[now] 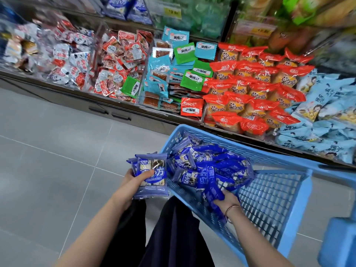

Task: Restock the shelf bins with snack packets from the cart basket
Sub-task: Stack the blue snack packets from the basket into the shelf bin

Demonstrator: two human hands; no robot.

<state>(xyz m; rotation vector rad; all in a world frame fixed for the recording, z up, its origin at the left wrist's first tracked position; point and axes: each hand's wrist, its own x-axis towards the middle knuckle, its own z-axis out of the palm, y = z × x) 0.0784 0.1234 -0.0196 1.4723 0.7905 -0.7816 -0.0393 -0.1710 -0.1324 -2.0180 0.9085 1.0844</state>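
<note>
The shelf (57,87) of bins fills the upper frame, with what look like matching blue packs (123,6) at top centre (blurred, so I can't swear to it). The blue cart basket (273,201) sits lower right, its pile of blue snack packets (208,166) heaped at the left end. Just left of its rim, the left hand (133,182) grips an upright stack of packets (152,176), long axis pointing up the frame. The right hand (227,201), at the pile's lower edge, is curled round some loose packets (212,189). It's the nearer one for another grab.
</note>
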